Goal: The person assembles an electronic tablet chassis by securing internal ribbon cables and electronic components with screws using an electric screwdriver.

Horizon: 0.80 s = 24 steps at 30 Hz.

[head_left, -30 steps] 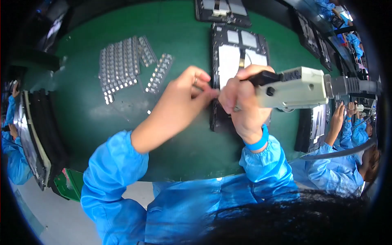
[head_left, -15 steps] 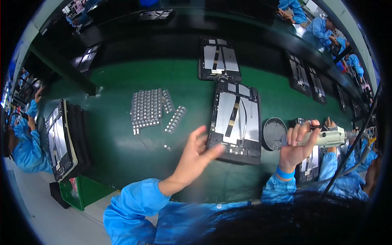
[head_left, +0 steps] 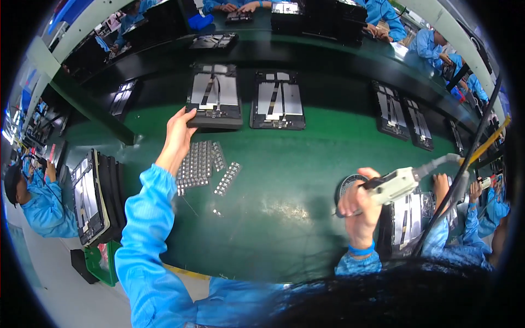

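Observation:
My left hand is stretched far forward and grips the near left corner of an opened tablet. This tablet has silver battery plates and dark ribbon cables, and its near edge looks thick and black. Right beside it lies a second opened tablet of the same kind, apart from my hand. At the right, my right hand is closed around a pale electric screwdriver with a cord at its back end. Partly behind that hand is a round dark dish, whose contents I cannot make out.
Plastic strips of small parts lie below my left hand. Several opened tablets lean stacked at the left edge, above a green bin. More tablets lie at the far right. A black cable crosses the right, near a co-worker's hands.
My left hand has reached forward and left, and the tablet once in front of me now sits beside the far one. My right hand has brought the screwdriver leftward, near the dish. The view has shifted.

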Motion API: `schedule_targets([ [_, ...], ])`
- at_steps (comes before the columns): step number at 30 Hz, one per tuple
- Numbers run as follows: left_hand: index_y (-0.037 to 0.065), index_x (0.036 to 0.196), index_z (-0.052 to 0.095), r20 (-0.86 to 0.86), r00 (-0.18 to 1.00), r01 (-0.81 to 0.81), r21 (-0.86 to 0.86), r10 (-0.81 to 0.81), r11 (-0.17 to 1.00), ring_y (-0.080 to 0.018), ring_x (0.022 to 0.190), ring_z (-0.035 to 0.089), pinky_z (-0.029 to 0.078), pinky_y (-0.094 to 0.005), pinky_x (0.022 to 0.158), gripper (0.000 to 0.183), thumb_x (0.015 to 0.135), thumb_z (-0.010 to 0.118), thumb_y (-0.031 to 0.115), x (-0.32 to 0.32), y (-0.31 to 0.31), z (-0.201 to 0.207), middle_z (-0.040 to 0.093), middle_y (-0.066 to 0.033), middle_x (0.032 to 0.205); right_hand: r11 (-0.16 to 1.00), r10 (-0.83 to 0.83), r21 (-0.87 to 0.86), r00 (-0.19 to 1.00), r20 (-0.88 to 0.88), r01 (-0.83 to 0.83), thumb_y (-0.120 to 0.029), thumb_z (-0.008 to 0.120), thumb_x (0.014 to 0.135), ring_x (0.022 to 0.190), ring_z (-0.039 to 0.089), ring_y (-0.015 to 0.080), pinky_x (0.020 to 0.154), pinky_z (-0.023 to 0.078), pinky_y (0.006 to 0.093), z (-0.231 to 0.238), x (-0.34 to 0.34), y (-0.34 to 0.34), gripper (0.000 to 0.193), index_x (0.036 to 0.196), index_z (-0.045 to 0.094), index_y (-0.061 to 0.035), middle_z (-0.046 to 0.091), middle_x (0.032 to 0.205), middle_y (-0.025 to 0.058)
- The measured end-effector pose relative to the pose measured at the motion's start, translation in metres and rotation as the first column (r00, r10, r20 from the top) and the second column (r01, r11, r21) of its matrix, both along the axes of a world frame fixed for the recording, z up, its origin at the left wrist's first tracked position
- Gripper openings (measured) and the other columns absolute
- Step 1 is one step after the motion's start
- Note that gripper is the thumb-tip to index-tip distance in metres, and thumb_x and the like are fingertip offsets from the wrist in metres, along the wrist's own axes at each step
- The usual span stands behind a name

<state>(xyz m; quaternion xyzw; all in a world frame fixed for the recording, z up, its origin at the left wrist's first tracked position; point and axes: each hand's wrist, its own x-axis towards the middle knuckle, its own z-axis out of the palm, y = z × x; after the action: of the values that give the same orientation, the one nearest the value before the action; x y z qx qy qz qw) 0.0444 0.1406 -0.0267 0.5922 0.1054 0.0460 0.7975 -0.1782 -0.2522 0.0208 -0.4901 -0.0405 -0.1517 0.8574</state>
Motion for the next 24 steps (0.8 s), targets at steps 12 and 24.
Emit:
schedule_targets([
  [12, 0.012, 0.157, 0.011, 0.373, 0.511, 0.859, -0.201, -0.774, 0.471, -0.0143, 0.084, 0.059, 0.049, -0.0283, 0.077, 0.064, 0.106, 0.043, 0.034, -0.216, -0.197, 0.078, 0.045, -0.0158, 0.146, 1.000, 0.012, -0.023, 0.994, -0.105, -0.015, -0.021, 0.080, 0.083, 0.060, 0.056, 0.0107, 0.049, 0.045, 0.0198, 0.011, -0.012, 0.034, 0.077, 0.143, 0.036, 0.0005, 0.064, 0.115, 0.0202],
  [24, 0.013, 0.159, 0.008, 0.458, 0.432, 0.902, -0.203, -0.777, 0.382, -0.0142, 0.086, 0.059, 0.049, -0.0280, 0.078, 0.063, 0.107, 0.038, 0.034, -0.224, -0.224, 0.066, 0.026, -0.0133, 0.158, 0.993, 0.113, -0.002, 0.956, -0.271, -0.118, 0.002, 0.071, 0.082, 0.088, 0.065, 0.0206, 0.076, 0.057, 0.0300, 0.018, -0.028, 0.024, 0.061, 0.135, 0.041, 0.0024, 0.059, 0.116, 0.0192],
])
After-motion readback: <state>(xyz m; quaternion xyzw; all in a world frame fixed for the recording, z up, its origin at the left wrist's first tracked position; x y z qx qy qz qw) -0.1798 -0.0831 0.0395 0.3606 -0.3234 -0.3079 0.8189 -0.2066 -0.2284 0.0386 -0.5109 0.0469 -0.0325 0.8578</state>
